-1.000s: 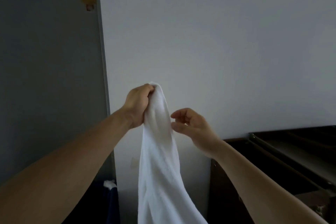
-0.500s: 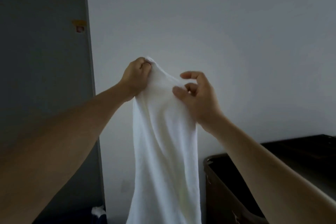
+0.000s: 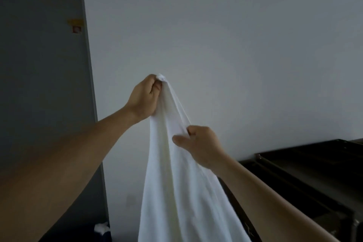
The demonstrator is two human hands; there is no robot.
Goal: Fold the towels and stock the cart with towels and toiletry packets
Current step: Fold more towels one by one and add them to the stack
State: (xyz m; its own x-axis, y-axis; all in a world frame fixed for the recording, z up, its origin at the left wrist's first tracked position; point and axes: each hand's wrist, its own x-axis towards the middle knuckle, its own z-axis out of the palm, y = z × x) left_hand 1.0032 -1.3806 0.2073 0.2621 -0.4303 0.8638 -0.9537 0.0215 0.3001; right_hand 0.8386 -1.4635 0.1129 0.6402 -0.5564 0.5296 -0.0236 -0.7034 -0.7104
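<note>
The fingers of the left hand are curled tight round a bunched corner of the white towel, and a small tuft of cloth pokes out above the knuckles. This is the highest point of the towel. Lower and to the right, the right hand pinches the towel's right edge between its thumb and curled fingers. Both hands grip the same cloth, near each other but not touching, and the edge runs taut and slanting between the two grips. Below them the towel hangs free in the air in long soft folds, widening downward and running off the bottom of the view; it rests on nothing that can be seen. Both bare forearms reach in from the lower corners. Behind the towel stands a plain pale wall. To the left is a grey door with a small yellow and red sticker near its right edge, and at its foot a small white scrap lies on something dark. At the lower right stands a dark unit with a railed top, partly behind the right forearm.
</note>
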